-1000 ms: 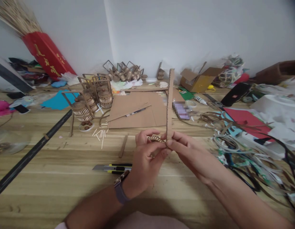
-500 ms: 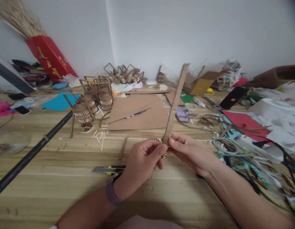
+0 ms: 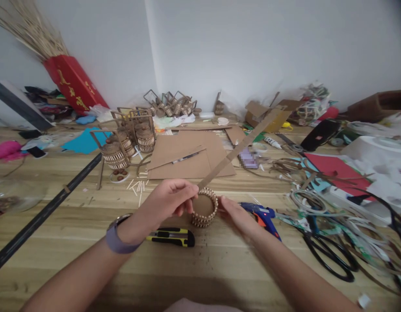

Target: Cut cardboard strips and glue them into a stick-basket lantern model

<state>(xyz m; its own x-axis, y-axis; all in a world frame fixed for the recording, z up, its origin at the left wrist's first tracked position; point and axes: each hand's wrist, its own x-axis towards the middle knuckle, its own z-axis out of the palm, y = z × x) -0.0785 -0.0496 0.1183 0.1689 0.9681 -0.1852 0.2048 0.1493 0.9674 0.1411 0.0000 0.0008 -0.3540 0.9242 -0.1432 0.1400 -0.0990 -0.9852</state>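
A long cardboard strip (image 3: 242, 147) slants up and away to the right, its lower end pinched between the thumb and fingers of my left hand (image 3: 171, 198). That hand is at the left rim of a small round basket (image 3: 204, 220), walled with short pale sticks and floored with brown card. On the basket's right side is my right hand (image 3: 237, 216), fingers stretched out and holding nothing; I cannot tell whether its fingertips touch the wall. A yellow and black utility knife (image 3: 174, 236) lies below my left hand. Right of my right hand rests a blue glue gun (image 3: 262, 211).
Cardboard sheets (image 3: 187, 169) with a pen (image 3: 187, 156) on them lie beyond my hands. Finished lidded baskets (image 3: 114, 156) with handles stand at the left, near loose pale sticks (image 3: 138, 186). Black-handled scissors (image 3: 330, 255) and tangled cords (image 3: 307, 199) crowd the right.
My right hand has let go of the cardboard strip and moved beside the basket. The strip, nearly upright before, now leans right. My left hand has shifted left, and the basket shows more fully.
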